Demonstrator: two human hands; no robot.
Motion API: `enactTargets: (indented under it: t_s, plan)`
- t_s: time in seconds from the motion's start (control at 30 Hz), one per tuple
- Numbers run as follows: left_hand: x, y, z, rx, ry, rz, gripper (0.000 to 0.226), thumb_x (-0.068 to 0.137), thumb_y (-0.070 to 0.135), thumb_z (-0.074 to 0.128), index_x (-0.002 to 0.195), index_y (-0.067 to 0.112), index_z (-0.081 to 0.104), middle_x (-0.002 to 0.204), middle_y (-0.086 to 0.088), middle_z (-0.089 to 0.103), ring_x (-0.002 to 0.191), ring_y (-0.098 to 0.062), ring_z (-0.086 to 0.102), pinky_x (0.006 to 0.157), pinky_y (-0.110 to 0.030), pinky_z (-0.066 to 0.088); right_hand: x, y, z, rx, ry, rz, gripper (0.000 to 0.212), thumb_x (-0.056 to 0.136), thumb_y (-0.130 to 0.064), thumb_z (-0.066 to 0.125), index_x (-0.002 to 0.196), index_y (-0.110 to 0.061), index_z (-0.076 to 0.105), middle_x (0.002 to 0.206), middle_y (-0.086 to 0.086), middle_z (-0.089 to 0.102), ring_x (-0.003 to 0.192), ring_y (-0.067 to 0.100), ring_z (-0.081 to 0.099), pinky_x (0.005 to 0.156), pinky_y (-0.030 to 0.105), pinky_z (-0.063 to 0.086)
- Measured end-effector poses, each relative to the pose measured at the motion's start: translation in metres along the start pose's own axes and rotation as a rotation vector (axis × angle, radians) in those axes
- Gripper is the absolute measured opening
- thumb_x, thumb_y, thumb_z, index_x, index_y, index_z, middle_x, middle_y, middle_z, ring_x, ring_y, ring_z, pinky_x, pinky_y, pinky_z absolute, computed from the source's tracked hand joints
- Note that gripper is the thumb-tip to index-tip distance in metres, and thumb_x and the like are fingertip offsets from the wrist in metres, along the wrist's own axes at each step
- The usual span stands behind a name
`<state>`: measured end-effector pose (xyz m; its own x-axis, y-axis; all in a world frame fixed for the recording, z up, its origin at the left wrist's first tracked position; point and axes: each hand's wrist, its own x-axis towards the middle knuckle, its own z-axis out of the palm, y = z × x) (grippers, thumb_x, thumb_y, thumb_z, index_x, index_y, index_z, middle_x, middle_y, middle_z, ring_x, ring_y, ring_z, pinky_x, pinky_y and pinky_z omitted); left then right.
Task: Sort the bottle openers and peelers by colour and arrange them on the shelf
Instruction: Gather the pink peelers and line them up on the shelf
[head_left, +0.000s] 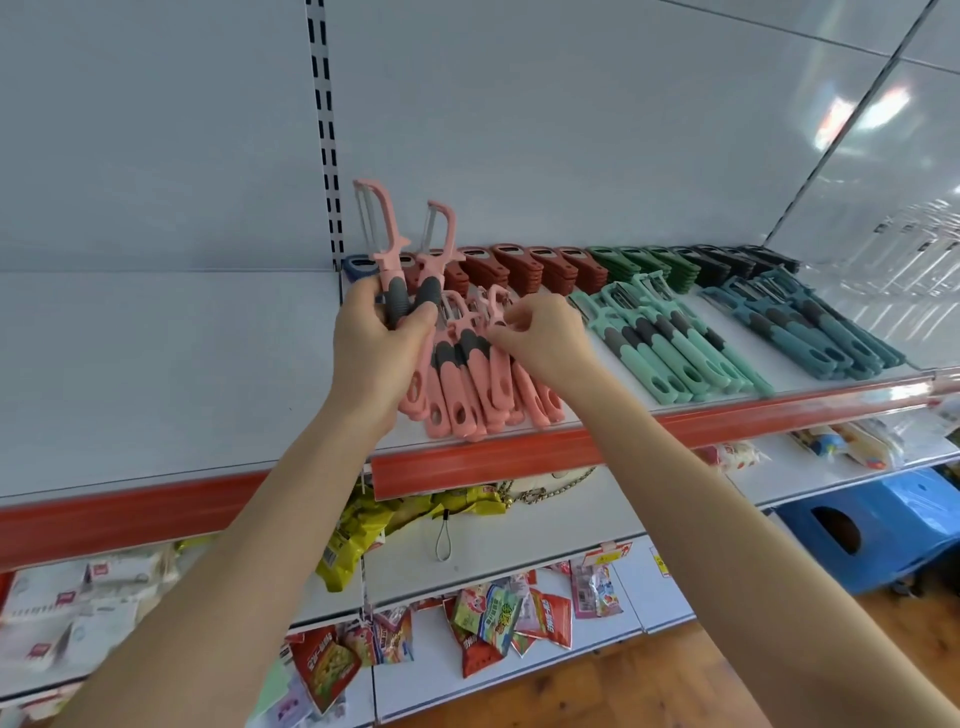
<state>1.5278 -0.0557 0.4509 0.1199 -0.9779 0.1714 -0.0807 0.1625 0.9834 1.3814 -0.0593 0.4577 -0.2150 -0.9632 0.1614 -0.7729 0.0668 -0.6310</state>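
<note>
At centre frame, the left hand (376, 343) is gripping two upright pink peelers (387, 273) by their handles. Just right of it, the right hand (543, 340) is pinching a lying peeler (497, 304) atop the pink pile (467, 395) on the shelf (779, 340). Mint peelers (670, 348) are lying further right.

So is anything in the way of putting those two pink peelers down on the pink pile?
Only the right hand, which rests over the pink pile, pinching one peeler by its head. Nothing else shows between the pile and the two pink peelers held in the left hand.
</note>
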Motion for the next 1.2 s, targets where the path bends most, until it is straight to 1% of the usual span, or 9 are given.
enactTargets:
  t_s: [0.17, 0.27, 0.43, 0.57, 0.63, 0.7, 0.77, 0.97, 1.2]
  plan:
    - [0.002, -0.006, 0.014, 0.066, -0.112, -0.107, 0.023, 0.088, 0.017, 0.059, 0.106, 0.005, 0.054, 0.103, -0.018, 0.063, 0.091, -0.03, 0.063, 0.078, -0.044, 0.052, -0.003, 0.011, -0.003, 0.078, -0.001, -0.024, 0.027, 0.088, -0.018, 0.06, 0.111, -0.004, 0.062, 0.11, 0.01, 0.064, 0.1, 0.022, 0.059, 0.084, 0.031, 0.047]
    - [0.004, -0.009, 0.019, 0.195, -0.244, -0.105, 0.023, 0.092, 0.017, 0.051, 0.111, 0.005, 0.055, 0.102, -0.017, 0.063, 0.089, -0.028, 0.063, 0.077, -0.041, 0.051, -0.003, 0.017, -0.004, 0.111, -0.024, -0.011, 0.028, 0.088, -0.02, 0.06, 0.114, -0.007, 0.062, 0.109, 0.009, 0.064, 0.082, 0.017, 0.06, 0.071, 0.032, 0.051]
    - [0.003, -0.006, 0.013, 0.481, -0.326, 0.084, 0.021, 0.093, 0.016, 0.046, 0.099, 0.0, 0.058, 0.1, -0.018, 0.063, 0.088, -0.031, 0.06, 0.078, -0.042, 0.049, -0.002, 0.022, -0.001, 0.165, -0.041, -0.01, 0.028, 0.088, -0.023, 0.06, 0.113, -0.01, 0.063, 0.111, 0.006, 0.065, 0.1, 0.018, 0.061, 0.089, 0.037, 0.05]
    - [0.001, -0.007, -0.002, 0.627, -0.412, 0.264, 0.025, 0.093, 0.022, 0.051, 0.091, 0.0, 0.063, 0.091, -0.004, 0.06, 0.086, -0.024, 0.058, 0.064, -0.019, 0.04, -0.001, 0.025, -0.004, 0.14, -0.076, -0.066, 0.031, 0.09, -0.027, 0.057, 0.117, -0.012, 0.061, 0.113, 0.003, 0.064, 0.073, 0.007, 0.057, 0.055, 0.008, 0.045]
    - [-0.002, -0.006, -0.009, 0.642, -0.494, 0.276, 0.032, 0.091, 0.03, 0.052, 0.104, 0.003, 0.063, 0.101, 0.001, 0.054, 0.091, -0.013, 0.05, 0.063, -0.008, 0.034, -0.003, 0.029, -0.008, 0.121, -0.087, -0.092, 0.034, 0.09, -0.03, 0.057, 0.12, -0.013, 0.059, 0.118, 0.002, 0.062, 0.089, 0.009, 0.059, 0.07, 0.01, 0.044]
    - [-0.006, -0.007, -0.017, 0.663, -0.607, 0.226, 0.056, 0.086, 0.045, 0.053, 0.132, 0.014, 0.048, 0.126, 0.007, 0.043, 0.113, -0.004, 0.038, 0.078, -0.003, 0.026, -0.006, 0.036, -0.013, 0.108, -0.145, -0.101, 0.043, 0.089, -0.035, 0.059, 0.126, -0.016, 0.055, 0.127, -0.001, 0.057, 0.113, 0.012, 0.053, 0.091, 0.02, 0.04]
    - [-0.01, -0.007, -0.021, 0.678, -0.693, 0.165, 0.084, 0.07, 0.062, 0.05, 0.144, 0.03, 0.027, 0.151, 0.006, 0.021, 0.136, -0.006, 0.02, 0.099, -0.015, 0.019, -0.009, 0.042, -0.018, 0.102, -0.25, -0.11, 0.053, 0.086, -0.042, 0.06, 0.133, -0.019, 0.05, 0.135, -0.005, 0.05, 0.123, 0.009, 0.045, 0.099, 0.023, 0.035]
    - [-0.011, -0.005, -0.014, 0.792, -0.768, 0.118, 0.092, 0.058, 0.071, 0.046, 0.142, 0.043, 0.022, 0.157, 0.002, -0.009, 0.144, -0.018, 0.005, 0.112, -0.034, 0.018, -0.009, 0.049, -0.022, -0.013, -0.388, -0.164, 0.064, 0.084, -0.044, 0.061, 0.14, -0.021, 0.04, 0.147, -0.008, 0.036, 0.134, 0.008, 0.033, 0.107, 0.027, 0.03]
    - [-0.011, -0.003, -0.019, 0.79, -0.738, 0.142, 0.086, 0.063, 0.067, 0.047, 0.142, 0.04, 0.025, 0.157, 0.002, -0.001, 0.143, -0.017, 0.008, 0.112, -0.033, 0.02, -0.008, 0.046, -0.03, 0.032, -0.405, -0.165, 0.049, 0.082, -0.031, 0.068, 0.125, -0.011, 0.056, 0.125, 0.002, 0.055, 0.116, 0.013, 0.049, 0.1, 0.026, 0.038]
